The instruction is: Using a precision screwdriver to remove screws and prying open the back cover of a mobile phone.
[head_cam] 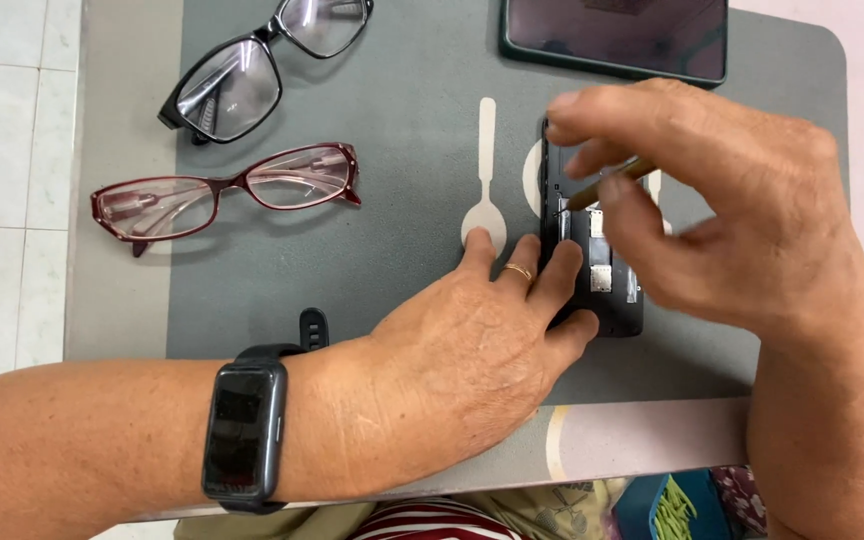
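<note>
An opened black phone (602,285) with its back off lies on a grey work mat (402,120). My left hand (472,350) rests flat on the mat and pins the phone's lower left edge with its fingers; it wears a ring, and a black smartwatch (244,430) sits on the wrist. My right hand (722,200) hovers over the phone and pinches a thin brownish tool (607,182) whose tip points into the phone's upper left part. Much of the phone is hidden by both hands.
Black-framed glasses (252,70) and dark red glasses (222,195) lie on the mat's left half. A white spoon-shaped pry tool (485,180) lies just left of the phone. A dark tablet (617,35) sits at the top edge. White floor tiles show at left.
</note>
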